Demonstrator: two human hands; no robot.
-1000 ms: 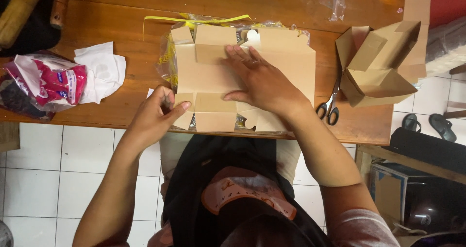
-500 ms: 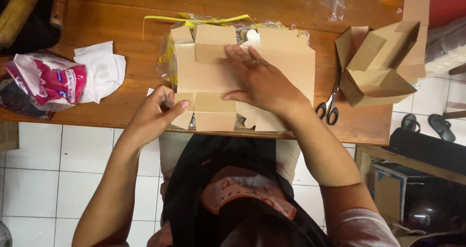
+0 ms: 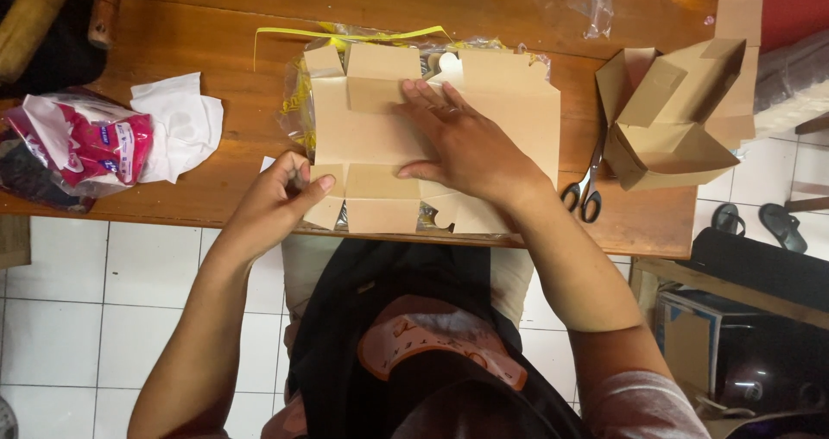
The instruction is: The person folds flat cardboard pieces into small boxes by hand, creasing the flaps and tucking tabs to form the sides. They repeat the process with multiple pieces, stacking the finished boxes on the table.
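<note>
A flat, unfolded brown cardboard box blank (image 3: 363, 128) lies on the wooden table (image 3: 216, 25), on top of a clear plastic bag with a yellow strip (image 3: 298, 102). My right hand (image 3: 462, 145) presses palm-down on the middle of the blank, fingers spread toward its upper flaps. My left hand (image 3: 276, 202) pinches the small flap at the blank's lower left corner between thumb and fingers, near the table's front edge.
A folded-up cardboard box (image 3: 673, 120) stands at the right, with black-handled scissors (image 3: 587, 193) beside it. A pink-and-white packet (image 3: 82, 145) and white paper (image 3: 181, 124) lie at the left. White floor tiles (image 3: 78, 301) and sandals (image 3: 764, 223) show below.
My left hand has slid slightly right and closed on the lower left flap. My right hand stays pressed on the blank.
</note>
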